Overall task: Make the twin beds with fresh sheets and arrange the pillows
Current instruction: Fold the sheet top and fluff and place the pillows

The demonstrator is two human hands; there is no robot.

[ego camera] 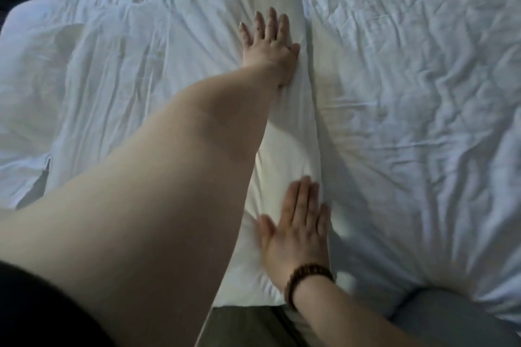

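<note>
To flatten the long white fold [284, 132] well, I judge both palms should press evenly and sweep along its ridge. It lies under them, on the rumpled sheet [408, 93]. The left hand [267, 36] reaches far ahead, arm straight, fingers spread flat; the right hand [296, 222] presses nearer the body, fingers straight together

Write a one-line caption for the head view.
Left hand and right hand press flat along a raised fold of white bedding on the wrinkled bed.
</note>
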